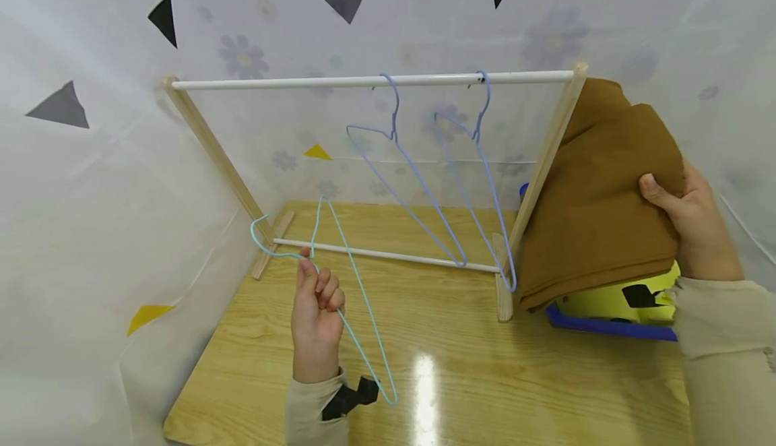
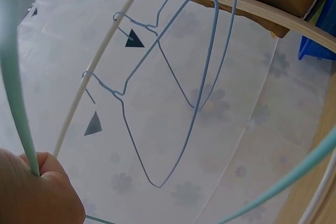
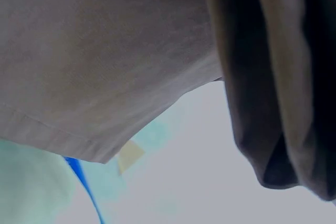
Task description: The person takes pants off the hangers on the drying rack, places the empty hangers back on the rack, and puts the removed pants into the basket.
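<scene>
My left hand [image 1: 318, 318] pinches a mint-green wire hanger [image 1: 349, 252] near its neck, its hook pointing left and its body tilted down toward me. In the left wrist view parts of this hanger [image 2: 13, 98] cross close to the camera. At the right, my right hand [image 1: 706, 224] grips a folded brown garment [image 1: 606, 183], thumb on the near face and the other fingers hidden behind. Close up in the right wrist view, the brown cloth [image 3: 105, 66] hangs in folds. Two lavender hangers, one mid-rod [image 1: 395, 119] and one farther right [image 1: 477, 129], hang bare.
A rack with a white top rod [image 1: 273, 84] and wooden posts stands on the wooden table [image 1: 254, 372]. Beyond its right post is a blue basket [image 1: 606, 326] with yellow cloth [image 1: 591, 303] in it, partly covered by the garment. A patterned white sheet [image 1: 291, 35] hangs behind.
</scene>
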A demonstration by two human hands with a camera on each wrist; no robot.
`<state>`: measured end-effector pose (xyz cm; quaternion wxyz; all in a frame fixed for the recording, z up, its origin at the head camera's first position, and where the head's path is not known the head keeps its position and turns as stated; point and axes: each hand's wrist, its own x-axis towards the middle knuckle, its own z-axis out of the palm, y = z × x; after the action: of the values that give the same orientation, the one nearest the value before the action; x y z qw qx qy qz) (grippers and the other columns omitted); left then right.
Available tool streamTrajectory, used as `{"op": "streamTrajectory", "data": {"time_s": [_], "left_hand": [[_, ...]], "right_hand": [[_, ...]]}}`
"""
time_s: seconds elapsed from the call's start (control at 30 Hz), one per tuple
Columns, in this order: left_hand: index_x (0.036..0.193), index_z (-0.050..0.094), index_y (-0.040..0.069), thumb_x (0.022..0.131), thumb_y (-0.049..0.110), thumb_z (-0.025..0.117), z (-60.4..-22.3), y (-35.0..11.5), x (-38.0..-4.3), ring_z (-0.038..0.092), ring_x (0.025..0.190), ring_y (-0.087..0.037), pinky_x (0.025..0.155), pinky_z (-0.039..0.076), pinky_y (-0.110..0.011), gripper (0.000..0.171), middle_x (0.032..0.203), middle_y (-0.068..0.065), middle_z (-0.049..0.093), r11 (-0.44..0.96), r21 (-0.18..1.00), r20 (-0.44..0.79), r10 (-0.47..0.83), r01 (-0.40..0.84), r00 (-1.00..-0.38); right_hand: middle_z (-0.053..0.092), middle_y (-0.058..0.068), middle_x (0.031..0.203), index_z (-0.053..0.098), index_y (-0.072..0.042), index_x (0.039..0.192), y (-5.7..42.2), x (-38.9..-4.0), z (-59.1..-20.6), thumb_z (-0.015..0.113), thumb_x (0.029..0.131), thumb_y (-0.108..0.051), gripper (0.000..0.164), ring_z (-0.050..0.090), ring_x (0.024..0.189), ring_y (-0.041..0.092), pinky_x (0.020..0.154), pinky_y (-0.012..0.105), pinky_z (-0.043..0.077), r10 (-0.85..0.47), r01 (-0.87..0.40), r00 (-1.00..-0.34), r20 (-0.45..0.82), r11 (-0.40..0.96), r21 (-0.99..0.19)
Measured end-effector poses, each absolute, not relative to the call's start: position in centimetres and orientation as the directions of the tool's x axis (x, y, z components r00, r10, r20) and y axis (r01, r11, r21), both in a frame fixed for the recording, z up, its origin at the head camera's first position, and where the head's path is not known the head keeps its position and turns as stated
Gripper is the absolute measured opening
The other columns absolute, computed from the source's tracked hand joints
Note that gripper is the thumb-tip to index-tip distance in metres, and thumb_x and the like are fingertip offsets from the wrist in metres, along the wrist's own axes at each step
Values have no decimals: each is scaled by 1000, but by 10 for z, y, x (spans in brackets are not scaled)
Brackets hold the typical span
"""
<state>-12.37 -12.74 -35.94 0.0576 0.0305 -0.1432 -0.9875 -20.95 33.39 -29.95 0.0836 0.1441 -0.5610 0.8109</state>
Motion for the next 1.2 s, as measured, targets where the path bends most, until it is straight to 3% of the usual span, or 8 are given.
{"op": "streamTrajectory", "data": {"time_s": [0.5,1.2], "left_hand": [[107,43,19,92,28,40,-360,-127,-122,11,48,-6,41,11,-16,18,59,3,21,-954,283,-43,-118,101,-992],[106,43,18,92,25,40,-358,-128,-124,11,48,-6,40,11,-17,16,60,2,18,-957,269,-12,-115,107,-993]], "right_hand": [[60,6,93,41,-8,126,356,-221,-319,42,91,0,36,62,73,18,58,27,51,-56,-145,-979,197,-487,-861],[61,10,91,44,-7,118,346,-237,-321,44,90,0,29,62,75,21,61,28,51,-43,-157,-967,250,-675,-721]]}}
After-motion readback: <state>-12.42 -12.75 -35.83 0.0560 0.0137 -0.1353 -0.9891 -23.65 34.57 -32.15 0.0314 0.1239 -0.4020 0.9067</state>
